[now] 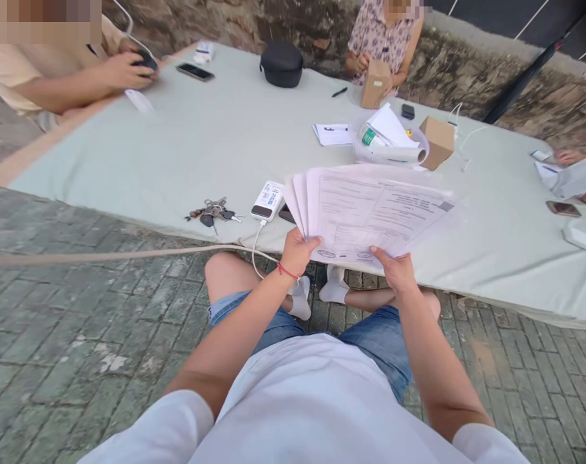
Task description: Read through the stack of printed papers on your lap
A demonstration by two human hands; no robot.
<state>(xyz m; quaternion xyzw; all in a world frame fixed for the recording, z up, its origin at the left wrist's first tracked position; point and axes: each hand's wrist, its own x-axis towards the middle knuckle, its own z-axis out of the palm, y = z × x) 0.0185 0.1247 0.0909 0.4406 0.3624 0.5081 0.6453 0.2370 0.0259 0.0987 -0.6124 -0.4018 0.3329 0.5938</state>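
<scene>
A bunch of keys point(214, 212) and a white power bank point(267, 200) are laid near the edge of the grey mat point(186, 148). A black pouch point(282, 64), a phone point(195, 71) and a cardboard box point(438, 142) are set farther back. Another box point(374, 84) is held by a seated person point(387, 32).

Outdoors, in soft even daylight without hard shadows. Long low bench point(186, 148) draped in pale grey-green cloth, running slantwise across the scene. In front of the bench, a floor of grey paving bricks point(80, 335), worn and patched with lighter stains. Behind the bench, a rough stone wall point(215, 26), brown and mottled. Above the wall at the bench's far right end, a dark surface point(510, 16) crossed by thin white lines.
</scene>
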